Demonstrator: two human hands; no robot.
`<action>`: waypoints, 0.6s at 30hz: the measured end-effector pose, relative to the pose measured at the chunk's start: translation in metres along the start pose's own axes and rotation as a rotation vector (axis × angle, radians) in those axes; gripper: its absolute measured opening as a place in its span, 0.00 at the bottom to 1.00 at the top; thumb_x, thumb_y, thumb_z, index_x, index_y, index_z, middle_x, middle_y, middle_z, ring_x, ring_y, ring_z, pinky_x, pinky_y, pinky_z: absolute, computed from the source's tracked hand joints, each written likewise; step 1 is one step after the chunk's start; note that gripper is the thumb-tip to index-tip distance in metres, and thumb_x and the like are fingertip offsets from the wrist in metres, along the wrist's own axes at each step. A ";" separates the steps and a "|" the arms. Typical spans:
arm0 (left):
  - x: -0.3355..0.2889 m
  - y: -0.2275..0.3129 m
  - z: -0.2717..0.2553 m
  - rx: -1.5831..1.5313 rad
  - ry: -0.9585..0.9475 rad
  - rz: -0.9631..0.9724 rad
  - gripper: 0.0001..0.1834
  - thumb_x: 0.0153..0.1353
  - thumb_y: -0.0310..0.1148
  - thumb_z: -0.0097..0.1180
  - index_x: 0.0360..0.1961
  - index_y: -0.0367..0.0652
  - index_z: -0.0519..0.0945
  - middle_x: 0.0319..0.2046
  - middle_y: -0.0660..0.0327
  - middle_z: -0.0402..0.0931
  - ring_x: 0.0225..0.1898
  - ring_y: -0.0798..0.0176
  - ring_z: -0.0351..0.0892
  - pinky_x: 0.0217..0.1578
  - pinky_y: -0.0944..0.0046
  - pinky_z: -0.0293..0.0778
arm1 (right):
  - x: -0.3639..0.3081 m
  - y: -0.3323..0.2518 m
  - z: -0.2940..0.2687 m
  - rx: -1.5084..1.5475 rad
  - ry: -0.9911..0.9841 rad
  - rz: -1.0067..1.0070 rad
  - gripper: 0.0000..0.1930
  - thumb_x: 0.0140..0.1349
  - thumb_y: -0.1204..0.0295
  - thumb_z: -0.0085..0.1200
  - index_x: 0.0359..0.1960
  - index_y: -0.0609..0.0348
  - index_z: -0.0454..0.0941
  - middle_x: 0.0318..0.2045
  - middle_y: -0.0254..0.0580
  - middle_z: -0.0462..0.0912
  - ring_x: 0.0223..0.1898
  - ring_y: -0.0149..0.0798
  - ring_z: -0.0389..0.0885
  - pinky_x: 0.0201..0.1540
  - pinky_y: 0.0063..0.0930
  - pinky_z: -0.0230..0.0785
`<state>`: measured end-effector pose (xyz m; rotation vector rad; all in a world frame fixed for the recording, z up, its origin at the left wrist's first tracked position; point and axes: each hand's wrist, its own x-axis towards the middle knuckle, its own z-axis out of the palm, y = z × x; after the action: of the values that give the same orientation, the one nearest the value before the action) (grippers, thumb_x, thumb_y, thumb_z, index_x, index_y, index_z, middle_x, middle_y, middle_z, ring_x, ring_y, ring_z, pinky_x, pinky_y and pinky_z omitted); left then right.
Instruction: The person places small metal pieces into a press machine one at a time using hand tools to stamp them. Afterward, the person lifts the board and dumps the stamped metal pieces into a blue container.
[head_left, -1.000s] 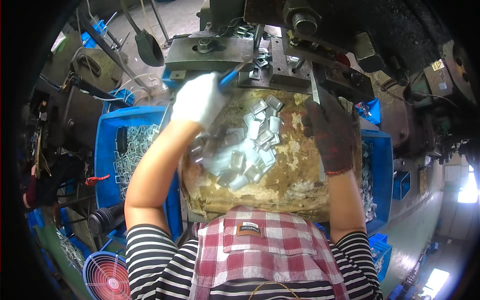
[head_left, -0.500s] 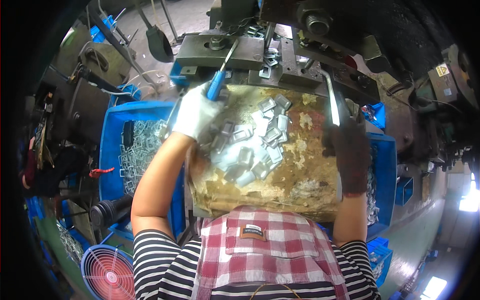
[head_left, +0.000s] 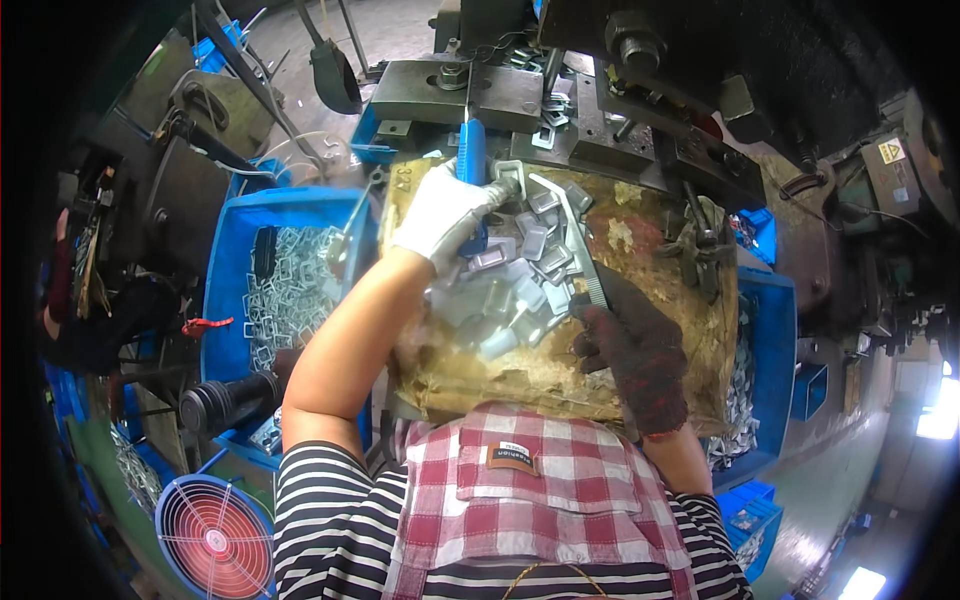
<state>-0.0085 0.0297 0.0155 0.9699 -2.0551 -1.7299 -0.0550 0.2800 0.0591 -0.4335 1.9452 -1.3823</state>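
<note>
My left hand, in a white glove with grey fingertips, is closed round a blue-handled tool. The tool's thin metal shaft points away from me toward the press. At the left fingertips is a rectangular metal piece; whether it is gripped is unclear. My right hand, in a dark glove, is closed on long metal tweezers, whose tip reaches over the heap near that piece. Small rectangular metal pieces lie heaped on the worn board between both hands.
Blue bins of metal parts stand left and right of the board. Beyond it are the press's steel blocks, with several frames beside them. Dark tongs or a glove-like object lie at the board's right. A fan stands lower left.
My right hand has swung left and nearer with the tweezers, from the board's right edge to the heap. My left hand has shifted slightly right, and a metal piece now shows at its fingertips.
</note>
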 end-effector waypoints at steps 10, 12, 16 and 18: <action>-0.003 0.005 -0.013 -0.129 -0.173 -0.042 0.31 0.67 0.58 0.58 0.55 0.40 0.78 0.39 0.60 0.84 0.32 0.69 0.80 0.36 0.68 0.75 | 0.004 0.011 -0.009 -0.049 0.103 -0.062 0.22 0.69 0.72 0.58 0.65 0.56 0.77 0.37 0.37 0.86 0.29 0.26 0.84 0.31 0.22 0.80; 0.011 -0.008 -0.035 0.058 -0.265 -0.111 0.32 0.68 0.58 0.56 0.57 0.39 0.77 0.41 0.58 0.84 0.36 0.68 0.80 0.40 0.65 0.76 | 0.006 0.009 -0.018 -0.080 0.159 -0.094 0.22 0.69 0.72 0.58 0.65 0.56 0.76 0.37 0.37 0.86 0.29 0.26 0.84 0.30 0.22 0.80; 0.033 -0.006 -0.051 0.647 -0.347 0.210 0.30 0.68 0.50 0.57 0.61 0.37 0.75 0.47 0.52 0.82 0.51 0.66 0.78 0.55 0.59 0.73 | 0.008 0.004 -0.035 -0.057 0.241 -0.087 0.22 0.69 0.72 0.57 0.65 0.55 0.76 0.36 0.36 0.86 0.29 0.26 0.84 0.29 0.22 0.79; 0.035 0.026 -0.041 0.788 -0.386 0.259 0.27 0.67 0.43 0.58 0.61 0.37 0.75 0.45 0.50 0.84 0.47 0.60 0.83 0.53 0.57 0.76 | 0.012 0.011 -0.044 -0.135 0.263 -0.183 0.21 0.69 0.73 0.57 0.64 0.55 0.77 0.35 0.36 0.85 0.28 0.26 0.84 0.28 0.22 0.79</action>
<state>-0.0177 -0.0230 0.0432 0.5061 -3.0531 -1.0178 -0.0928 0.3068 0.0528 -0.5259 2.2696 -1.4891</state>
